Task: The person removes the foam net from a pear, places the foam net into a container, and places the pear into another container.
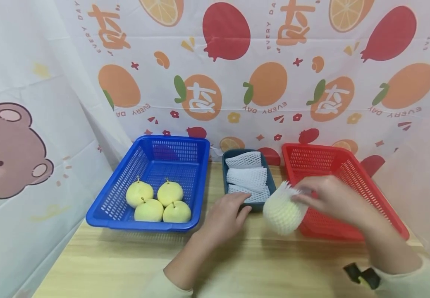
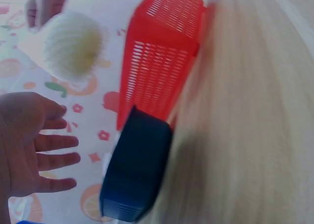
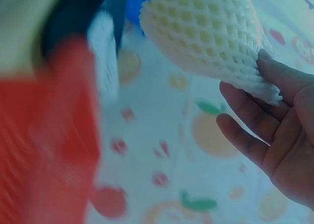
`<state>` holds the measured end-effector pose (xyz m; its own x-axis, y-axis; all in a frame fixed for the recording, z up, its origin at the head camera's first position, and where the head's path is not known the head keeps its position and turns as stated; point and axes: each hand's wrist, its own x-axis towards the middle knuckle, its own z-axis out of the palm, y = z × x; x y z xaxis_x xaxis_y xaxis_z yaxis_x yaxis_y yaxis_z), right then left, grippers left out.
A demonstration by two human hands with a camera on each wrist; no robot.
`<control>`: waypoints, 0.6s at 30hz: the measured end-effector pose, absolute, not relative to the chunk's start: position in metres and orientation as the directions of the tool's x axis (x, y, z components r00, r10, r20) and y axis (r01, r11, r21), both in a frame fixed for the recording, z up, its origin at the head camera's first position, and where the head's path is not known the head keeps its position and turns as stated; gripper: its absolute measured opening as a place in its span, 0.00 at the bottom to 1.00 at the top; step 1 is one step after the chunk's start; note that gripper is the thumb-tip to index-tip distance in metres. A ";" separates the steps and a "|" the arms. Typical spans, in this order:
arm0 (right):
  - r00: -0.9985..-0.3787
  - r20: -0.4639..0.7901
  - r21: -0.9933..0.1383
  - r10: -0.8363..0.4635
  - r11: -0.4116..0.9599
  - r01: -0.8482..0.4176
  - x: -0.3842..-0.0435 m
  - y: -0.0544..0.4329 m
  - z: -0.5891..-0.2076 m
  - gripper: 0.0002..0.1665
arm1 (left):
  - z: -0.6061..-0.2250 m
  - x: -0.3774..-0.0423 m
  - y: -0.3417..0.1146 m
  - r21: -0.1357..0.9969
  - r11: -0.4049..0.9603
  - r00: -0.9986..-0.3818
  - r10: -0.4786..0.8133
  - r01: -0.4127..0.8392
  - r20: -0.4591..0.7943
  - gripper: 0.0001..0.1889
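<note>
A pale yellow pear in a white foam net sleeve (image 1: pixel 284 210) hangs in the air at the near left corner of the red basket. My right hand (image 1: pixel 328 198) pinches the gathered end of the sleeve between thumb and fingers, seen closely in the right wrist view (image 3: pixel 274 111). My left hand (image 1: pixel 224 217) is by the near end of the dark green tray (image 1: pixel 268 176), holding nothing; its fingers look spread and straight in the left wrist view (image 2: pixel 34 145). Several white foam net sleeves (image 1: pixel 246 177) lie in that tray.
On the left, a blue basket (image 1: pixel 204 182) contains several bare yellow pears (image 1: pixel 139 193). The red basket (image 1: pixel 371 186) stands at the right. Behind them hangs a fruit-print cloth (image 1: pixel 230 82). A black strap-like item (image 1: pixel 361 276) shows by the right sleeve.
</note>
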<state>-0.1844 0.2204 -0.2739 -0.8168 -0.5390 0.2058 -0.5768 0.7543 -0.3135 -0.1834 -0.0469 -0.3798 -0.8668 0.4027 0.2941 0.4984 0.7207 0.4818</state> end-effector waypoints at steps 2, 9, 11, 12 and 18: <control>-0.806 0.184 -0.354 -0.563 0.727 -0.589 -0.180 0.210 -0.292 0.12 | -0.376 -0.180 -0.048 0.551 0.678 -0.873 0.389 0.487 0.292 0.19; -0.817 0.113 -0.445 -0.565 0.707 -0.550 -0.179 0.177 -0.344 0.07 | -0.379 -0.174 -0.058 0.693 0.588 -0.893 0.406 0.418 0.195 0.25; -0.818 0.122 -0.433 -0.563 0.711 -0.554 -0.179 0.170 -0.355 0.07 | -0.382 -0.174 -0.061 0.683 0.592 -0.887 0.421 0.428 0.191 0.25; -0.816 0.127 -0.428 -0.563 0.711 -0.558 -0.179 0.167 -0.359 0.07 | -0.383 -0.173 -0.062 0.672 0.597 -0.882 0.430 0.439 0.194 0.25; -0.802 0.168 -0.426 -0.573 0.691 -0.583 -0.176 0.156 -0.376 0.07 | -0.388 -0.173 -0.065 0.602 0.626 -0.855 0.471 0.496 0.216 0.18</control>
<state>-0.1764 0.1558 -0.3762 -0.8020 -0.5731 0.1682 -0.5834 0.6913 -0.4264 -0.1725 -0.0648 -0.3880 -0.8554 0.4710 0.2158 0.4963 0.6256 0.6020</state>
